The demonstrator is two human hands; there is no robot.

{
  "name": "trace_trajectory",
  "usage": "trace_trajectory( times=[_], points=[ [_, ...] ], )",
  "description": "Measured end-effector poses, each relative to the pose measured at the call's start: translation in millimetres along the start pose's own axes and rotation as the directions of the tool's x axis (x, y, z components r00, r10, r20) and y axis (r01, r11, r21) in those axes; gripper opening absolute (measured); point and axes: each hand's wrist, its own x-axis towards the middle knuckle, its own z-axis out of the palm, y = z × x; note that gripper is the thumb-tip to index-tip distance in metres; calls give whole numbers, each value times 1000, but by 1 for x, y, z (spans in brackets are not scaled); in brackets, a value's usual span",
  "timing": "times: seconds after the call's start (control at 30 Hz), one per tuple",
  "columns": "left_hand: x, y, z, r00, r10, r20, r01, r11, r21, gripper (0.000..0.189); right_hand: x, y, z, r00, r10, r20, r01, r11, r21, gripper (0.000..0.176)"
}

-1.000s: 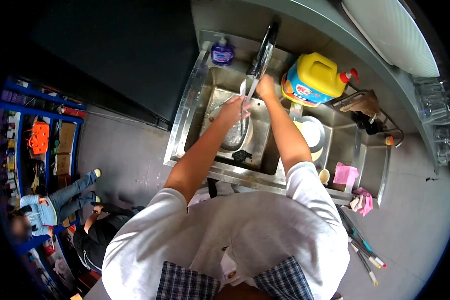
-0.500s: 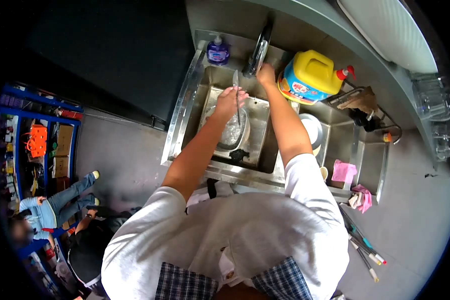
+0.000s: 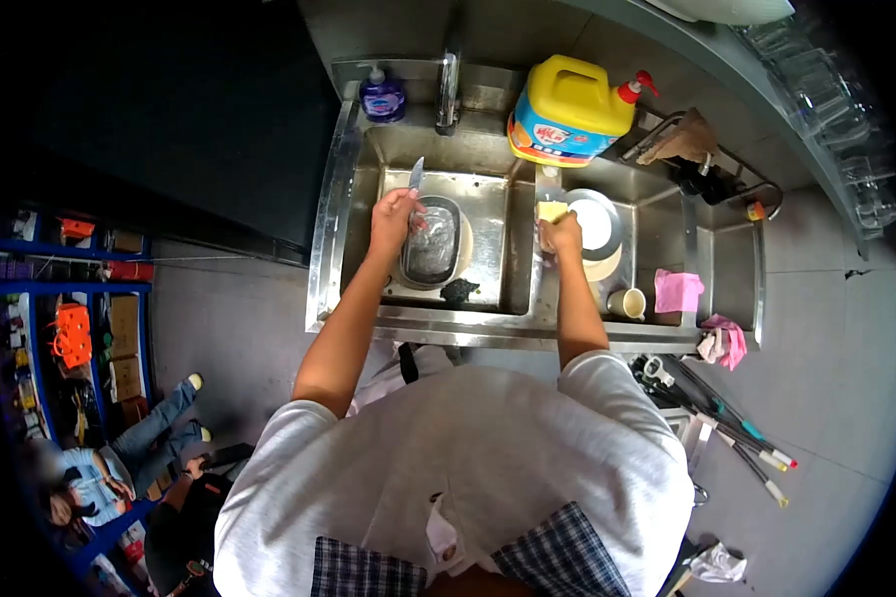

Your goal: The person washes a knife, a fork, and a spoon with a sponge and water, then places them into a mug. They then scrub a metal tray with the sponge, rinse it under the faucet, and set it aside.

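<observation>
My left hand (image 3: 395,221) is closed around a knife (image 3: 417,173), whose blade points away from me over the left sink basin (image 3: 488,214). Under and beside that hand, a dark oval container (image 3: 433,249) with clear contents sits in the basin. My right hand (image 3: 561,235) grips a yellow sponge (image 3: 552,210) above the divider between the basins. Just right of it, a white plate (image 3: 593,225) lies in a grey dish. A cup (image 3: 626,303) stands nearer to me.
Behind the basins are the faucet (image 3: 448,95), a purple soap bottle (image 3: 381,97) and a large yellow jug (image 3: 572,109). Pink cloths (image 3: 678,292) hang at the right. Two people (image 3: 95,483) are at the lower left, beside blue shelves (image 3: 30,289).
My right hand has left the faucet, moved right and nearer to me, and taken hold of the sponge. My left hand still holds the knife. The view has shifted.
</observation>
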Motion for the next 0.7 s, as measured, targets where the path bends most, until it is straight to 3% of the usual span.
trace_trajectory(
  times=[0.03, 0.07, 0.17, 0.23, 0.27, 0.3, 0.37, 0.43, 0.47, 0.5, 0.57, 0.67, 0.7],
  points=[
    [-3, -4, 3, 1000, -28, -10, 28, 1000, -8, 15, -1, 2, -1, 999, -32, 42, 32, 999, 1, 63],
    [1, -16, 5, 997, -70, -32, 68, 996, -55, 10, -3, 5, 0, 999, -17, -49, 14, 998, -57, 59],
    [32, -83, -20, 962, -245, 118, 271, 903, -334, 6, -12, 12, -3, 973, -81, -216, 91, 995, 37, 58],
    [17, -67, -7, 943, -330, 49, 327, 884, -336, 13, -29, 0, -11, 978, -74, -194, 122, 961, 247, 58],
    [3, -53, 4, 937, -350, 11, 330, 871, -365, 14, -18, 6, 10, 956, -175, -234, 270, 838, 473, 56],
    [-7, -42, 14, 926, -376, -22, 338, 855, -393, 16, 12, 15, 37, 931, -363, -21, 262, 628, 733, 57],
    [-14, -36, 20, 935, -351, 47, 349, 889, -295, 17, -45, -36, 6, 954, -297, -34, 240, 696, 677, 53],
    [-19, -29, 23, 932, -332, 144, 358, 905, -228, 18, -53, -59, 30, 916, -397, -54, 269, 509, 818, 47],
    [-23, -25, 27, 937, -329, 120, 349, 911, -222, 16, -53, -68, 35, 860, -511, -17, 274, 431, 860, 41],
    [-22, -27, 24, 941, -297, 161, 329, 913, -242, 16, -70, -82, 22, 843, -535, 61, 164, 362, 918, 38],
    [-16, -36, 16, 946, -227, 232, 289, 914, -285, 17, -85, -99, 18, 850, -522, 71, 166, 394, 904, 34],
    [-31, -11, 20, 962, -184, 200, 235, 933, -273, 12, -80, -108, 45, 893, -448, -48, 353, 630, 692, 34],
    [-32, -9, 19, 966, -170, 197, 217, 943, -252, 11, -84, -115, 43, 891, -453, 38, 252, 562, 788, 34]
  ],
)
